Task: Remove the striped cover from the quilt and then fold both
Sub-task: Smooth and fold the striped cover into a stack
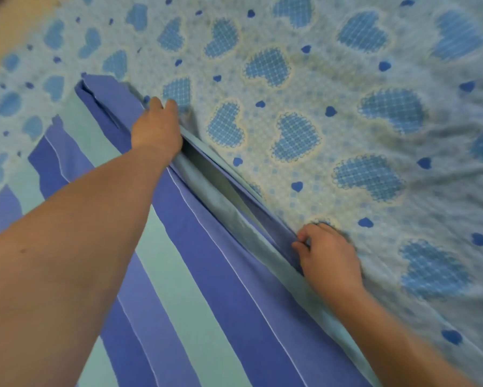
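Observation:
The striped cover (207, 289), with dark blue, lilac and teal bands, lies layered across the lower left, its long edge running diagonally. My left hand (156, 127) reaches far along that edge, its fingers curled down over the layers near the far corner (95, 85). My right hand (328, 255) is nearer to me on the same edge and pinches a dark blue layer between thumb and fingers. Between my hands the layers gape a little, showing a teal inner face (207, 174). I cannot tell which cloth is the quilt.
A pale blue fabric printed with checked hearts (332, 107) spreads under the cover and fills the upper and right parts of the view, wrinkled at the far right. A strip of yellowish surface (8, 20) shows at the upper left corner.

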Available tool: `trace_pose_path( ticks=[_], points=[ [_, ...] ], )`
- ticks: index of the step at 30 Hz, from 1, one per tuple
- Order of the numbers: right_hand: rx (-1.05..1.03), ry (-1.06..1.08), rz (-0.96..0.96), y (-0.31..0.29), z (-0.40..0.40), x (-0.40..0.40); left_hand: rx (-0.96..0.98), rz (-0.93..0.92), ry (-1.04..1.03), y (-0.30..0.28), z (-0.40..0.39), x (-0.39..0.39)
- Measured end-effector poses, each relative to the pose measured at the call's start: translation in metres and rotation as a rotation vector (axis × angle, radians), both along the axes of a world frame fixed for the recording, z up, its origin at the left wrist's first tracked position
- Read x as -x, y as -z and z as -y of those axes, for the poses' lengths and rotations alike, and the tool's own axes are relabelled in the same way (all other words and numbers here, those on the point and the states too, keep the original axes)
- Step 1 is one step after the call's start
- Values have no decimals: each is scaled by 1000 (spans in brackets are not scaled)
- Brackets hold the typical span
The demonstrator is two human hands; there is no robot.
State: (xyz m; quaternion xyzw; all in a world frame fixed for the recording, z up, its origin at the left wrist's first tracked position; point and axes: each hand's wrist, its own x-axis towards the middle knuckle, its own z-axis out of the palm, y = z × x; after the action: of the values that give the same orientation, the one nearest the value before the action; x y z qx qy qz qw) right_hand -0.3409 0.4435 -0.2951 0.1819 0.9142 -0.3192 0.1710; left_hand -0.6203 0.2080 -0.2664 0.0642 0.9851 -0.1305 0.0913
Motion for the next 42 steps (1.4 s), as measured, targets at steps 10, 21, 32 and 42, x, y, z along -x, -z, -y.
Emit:
trace_pose_path(
  ticks=[10, 21, 32, 42],
  points=[
    [21, 51, 23, 4, 2, 3, 254, -87, -150, -38, 18, 99],
    [97, 161, -59, 7, 6, -1, -280, 357, 15, 31, 38, 76],
    [51, 127, -79, 9, 8, 1, 419, 388, 183, -17, 75, 62],
    [-38, -153, -90, -27, 23, -29, 96, 1094, 398, -39, -10, -60]
  ],
)
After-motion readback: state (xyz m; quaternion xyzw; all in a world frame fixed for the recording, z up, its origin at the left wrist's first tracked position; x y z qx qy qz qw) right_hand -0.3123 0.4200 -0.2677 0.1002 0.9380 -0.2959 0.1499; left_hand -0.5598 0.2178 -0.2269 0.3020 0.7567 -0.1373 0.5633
